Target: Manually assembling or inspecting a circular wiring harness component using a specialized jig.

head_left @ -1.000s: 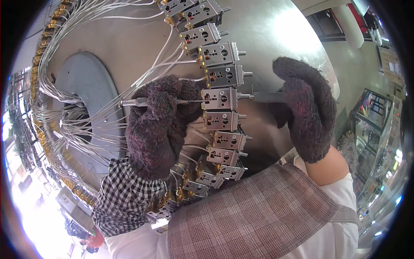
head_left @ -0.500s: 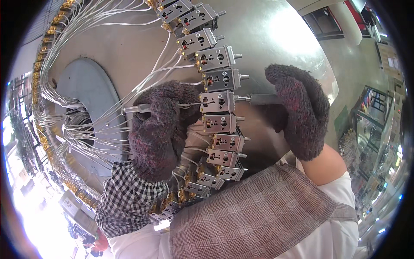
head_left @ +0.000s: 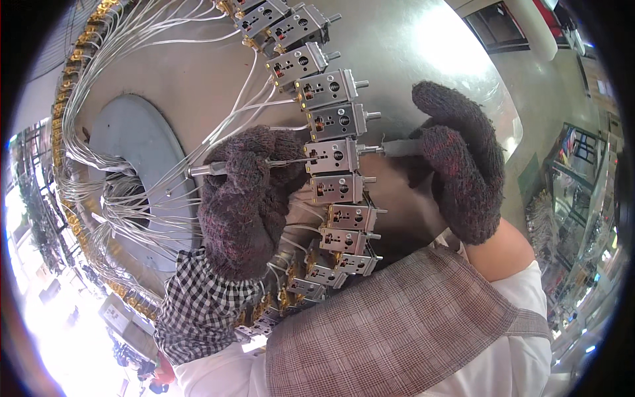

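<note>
Head view: looking down on a curved row of metal boxes [head_left: 326,90].
Landmark box [head_left: 329,157]: sits in that row between both gloved hands, with slotted face toward the camera and shaft [head_left: 368,149] pointing right.
Left hand [head_left: 243,192]: just left of the landmark box, with fingers curled narrow around a slim metal tool [head_left: 210,169]; near the box's left edge at the fingertips, but cannot tell whether touching.
Slim metal tool: lies across the curled fingers, with butt end poking out on the side away from the landmark box and thin blade [head_left: 288,161] reaching the slotted face; cannot tell whether seated in a slot.
Right hand [head_left: 463,165]: right of the landmark box and apart from its body, with fingers bent around the far end of a grey tool [head_left: 402,148] and upper finger lifted off it.
Grey tool: right of the landmark box, between shaft and fingers, in line with the shaft and meeting its tip.
White wires [head_left: 142,215]: left of the landmark box, spread over a grey disc [head_left: 159,132].
Plaid apron [head_left: 377,324]: below the landmark box.
</note>
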`<state>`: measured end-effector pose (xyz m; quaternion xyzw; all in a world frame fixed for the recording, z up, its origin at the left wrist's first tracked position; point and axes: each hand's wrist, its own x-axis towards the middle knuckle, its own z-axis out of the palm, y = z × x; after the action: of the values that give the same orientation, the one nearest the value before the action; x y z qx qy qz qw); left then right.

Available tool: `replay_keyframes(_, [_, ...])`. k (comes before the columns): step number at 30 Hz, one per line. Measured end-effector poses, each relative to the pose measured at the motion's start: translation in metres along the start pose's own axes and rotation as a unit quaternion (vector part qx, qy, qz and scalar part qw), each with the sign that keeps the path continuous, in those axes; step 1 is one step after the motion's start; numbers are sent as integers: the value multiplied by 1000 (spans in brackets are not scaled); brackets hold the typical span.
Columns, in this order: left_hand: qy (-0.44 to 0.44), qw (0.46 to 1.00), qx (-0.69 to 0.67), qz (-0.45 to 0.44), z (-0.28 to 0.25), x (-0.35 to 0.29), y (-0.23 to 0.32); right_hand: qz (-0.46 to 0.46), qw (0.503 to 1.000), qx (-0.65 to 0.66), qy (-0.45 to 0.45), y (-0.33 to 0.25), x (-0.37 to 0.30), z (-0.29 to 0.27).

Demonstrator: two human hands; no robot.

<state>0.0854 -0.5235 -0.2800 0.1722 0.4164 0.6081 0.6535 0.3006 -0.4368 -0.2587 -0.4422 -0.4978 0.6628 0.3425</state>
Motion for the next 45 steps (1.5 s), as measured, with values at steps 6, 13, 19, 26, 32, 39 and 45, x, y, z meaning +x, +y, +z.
replay_keyframes(6, [62, 997, -31, 27, 18, -13, -10, -58, 996, -72, -15, 5, -13, -26])
replay_keyframes(13, [36, 987, -127, -91, 8, -58, -23, -16, 997, 62, 45, 24, -71, -42])
replay_keyframes(19, [38, 999, -35, -1, 45, -54, -49, 40, 998, 32, 47, 31, -85, -59])
replay_keyframes(26, [84, 986, -107, -96, 42, -56, -52, 34, 997, 52, 45, 28, -88, -66])
replay_keyframes(32, [13, 1000, -21, -12, 49, -42, -60, -24, 995, 93, 40, 37, -79, -63])
replay_keyframes(39, [-2, 1000, 4, -27, 49, -39, -57, 40, 992, 119, 25, 34, -74, -68])
replay_keyframes(45, [-1, 999, -8, -49, 62, -40, -47, 87, 991, 93, 36, 15, -75, -66])
